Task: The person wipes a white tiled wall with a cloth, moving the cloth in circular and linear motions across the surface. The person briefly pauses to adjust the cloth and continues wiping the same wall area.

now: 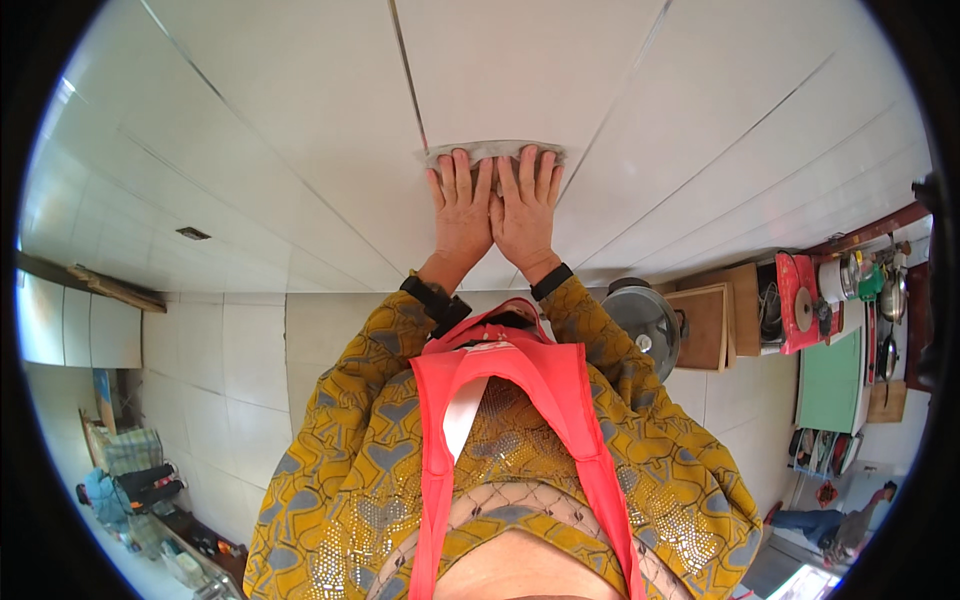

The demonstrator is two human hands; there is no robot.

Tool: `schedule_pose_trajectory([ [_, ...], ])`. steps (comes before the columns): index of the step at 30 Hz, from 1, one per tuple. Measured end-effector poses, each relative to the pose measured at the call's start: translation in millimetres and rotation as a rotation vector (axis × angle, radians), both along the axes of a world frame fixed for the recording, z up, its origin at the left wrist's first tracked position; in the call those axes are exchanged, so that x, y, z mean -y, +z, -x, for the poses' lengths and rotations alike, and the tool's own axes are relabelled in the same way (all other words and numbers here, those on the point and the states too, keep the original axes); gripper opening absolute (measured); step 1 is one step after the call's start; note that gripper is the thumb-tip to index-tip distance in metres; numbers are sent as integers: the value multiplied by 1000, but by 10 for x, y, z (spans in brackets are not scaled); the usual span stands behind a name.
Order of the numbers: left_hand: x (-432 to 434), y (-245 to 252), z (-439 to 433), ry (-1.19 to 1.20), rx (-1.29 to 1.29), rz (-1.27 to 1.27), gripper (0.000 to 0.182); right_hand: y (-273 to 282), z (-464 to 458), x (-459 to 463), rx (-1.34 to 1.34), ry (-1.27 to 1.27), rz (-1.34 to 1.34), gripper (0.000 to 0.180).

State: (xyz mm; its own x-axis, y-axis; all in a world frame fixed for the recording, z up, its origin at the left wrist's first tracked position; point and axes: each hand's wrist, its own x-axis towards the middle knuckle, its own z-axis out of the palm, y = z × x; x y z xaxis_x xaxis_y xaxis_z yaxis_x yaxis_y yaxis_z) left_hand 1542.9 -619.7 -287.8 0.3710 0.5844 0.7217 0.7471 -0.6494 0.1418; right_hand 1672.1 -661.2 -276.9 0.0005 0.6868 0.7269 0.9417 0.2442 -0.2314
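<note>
A damp-looking grey cloth [491,148] lies flat against the white tiled wall [337,112]. My left hand [463,210] presses on its left part with the fingers spread and pointing up the wall. Beside it my right hand [529,206] presses on the cloth's right part, its fingers slightly apart. The two hands touch near the thumbs. Part of the cloth is hidden beneath the palms and fingers. Both wrists wear black bands, and a red apron [510,360] hangs over my patterned yellow sleeves and top.
To the right stand a large lidded pot [643,330], wooden boards [697,326] and a green-topped counter [829,382] below hanging pans. A small wall socket or plate [193,233] is at left. One person [124,491] is at the lower left, another [832,525] at the lower right.
</note>
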Motion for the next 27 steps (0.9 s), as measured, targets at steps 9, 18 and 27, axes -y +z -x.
schedule_pose_trajectory([
  [9,227,-121,78,-41,-142,69,73,-304,10,163,-9,-36,67,60],
  [18,-181,979,-154,17,-16,-113,63,926,-108,-194,-52,-84,-178,55],
  [27,49,61,24,-15,-69,-52,56,-28,44,74,-23,0,-53,56],
])
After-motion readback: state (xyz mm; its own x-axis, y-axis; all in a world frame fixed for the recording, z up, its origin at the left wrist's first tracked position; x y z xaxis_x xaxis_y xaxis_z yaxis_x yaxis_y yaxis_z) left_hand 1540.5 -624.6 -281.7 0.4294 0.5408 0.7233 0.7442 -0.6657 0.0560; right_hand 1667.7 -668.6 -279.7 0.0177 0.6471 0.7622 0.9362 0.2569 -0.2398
